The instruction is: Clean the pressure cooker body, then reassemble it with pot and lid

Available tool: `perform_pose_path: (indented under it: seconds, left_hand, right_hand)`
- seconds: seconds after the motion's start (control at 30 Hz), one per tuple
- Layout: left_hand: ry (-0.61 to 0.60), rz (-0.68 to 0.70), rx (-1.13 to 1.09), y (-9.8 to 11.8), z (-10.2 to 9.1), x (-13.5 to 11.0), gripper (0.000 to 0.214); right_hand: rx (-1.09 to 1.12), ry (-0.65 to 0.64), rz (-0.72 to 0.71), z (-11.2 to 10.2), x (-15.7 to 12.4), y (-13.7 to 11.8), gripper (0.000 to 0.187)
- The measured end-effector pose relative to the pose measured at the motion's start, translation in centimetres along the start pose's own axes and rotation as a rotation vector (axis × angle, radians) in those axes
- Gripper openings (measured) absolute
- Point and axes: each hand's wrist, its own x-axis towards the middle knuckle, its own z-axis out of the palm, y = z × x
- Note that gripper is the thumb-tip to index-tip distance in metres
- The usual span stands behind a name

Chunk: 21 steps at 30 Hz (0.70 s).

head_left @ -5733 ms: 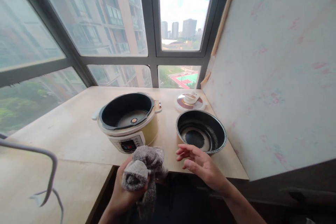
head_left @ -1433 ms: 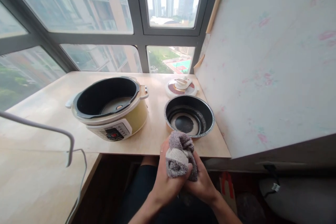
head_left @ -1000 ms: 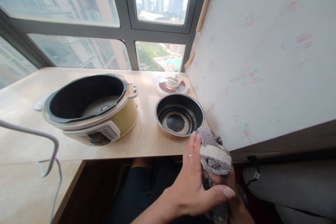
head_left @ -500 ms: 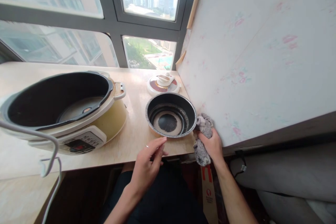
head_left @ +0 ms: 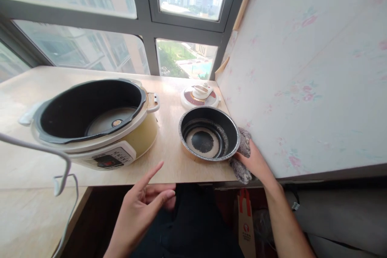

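My right hand [head_left: 252, 159] grips a grey speckled cloth [head_left: 243, 171] beside the right rim of a round black inner pot [head_left: 184, 139]. The pot stands upright on the counter, with a pale ring on its dark bottom. Cloth and fingers press close to the pot's side; part of the fingers is hidden behind the cloth. My left hand [head_left: 145, 201] is in the air before the counter edge, holding nothing, its index finger stretched out and its thumb apart. To the left is a cream electric pressure cooker [head_left: 142, 141], its dark inside exposed. A white and brown lid [head_left: 201, 94] lies behind the pot.
A grey cord [head_left: 45, 145] arches in front of the cooker. The floral-papered wall [head_left: 302, 68] rises right beside the pot, and the window frame [head_left: 178, 28] closes off the back. Below the counter [head_left: 169, 173] stands a paper bag [head_left: 245, 225] with red handles.
The view has turned a little left. My left hand has drawn away from the pot's front rim, down and left, and its fingers have spread. My right hand still grips the cloth at the pot's side.
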Motion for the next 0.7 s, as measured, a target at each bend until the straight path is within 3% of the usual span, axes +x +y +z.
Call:
perform_pose_path:
  seconds: [0.1,0.2,0.3,0.5,0.63,0.7]
  left_hand:
    - [0.138,-0.131,0.125,0.3,-1.1,-0.4,0.044]
    - [0.134,0.004,0.241,-0.3,-1.7,0.7,0.049]
    - [0.069,0.122,0.280,-1.1,-1.7,1.8,0.074]
    - [-0.084,-0.065,0.016,-1.7,-0.1,1.9,0.064]
    - [-0.108,-0.081,-0.121,-1.9,1.5,2.7,0.061]
    - [-0.104,-0.077,-0.176,-2.1,2.3,3.5,0.059]
  right_hand:
    - [-0.148,-0.044,0.036,-0.6,-0.8,1.1,0.103]
    - [-0.230,-0.038,-0.032,-1.1,-1.6,1.2,0.098]
    - [-0.292,-0.009,-0.102,-1.6,-2.1,0.4,0.087]
    - [-0.331,-0.025,-0.271,-0.7,-2.9,0.3,0.067]
    - [-0.333,-0.166,-0.346,1.3,-2.4,2.1,0.068]
    - [-0.308,-0.179,-0.376,2.0,-1.6,2.8,0.066]
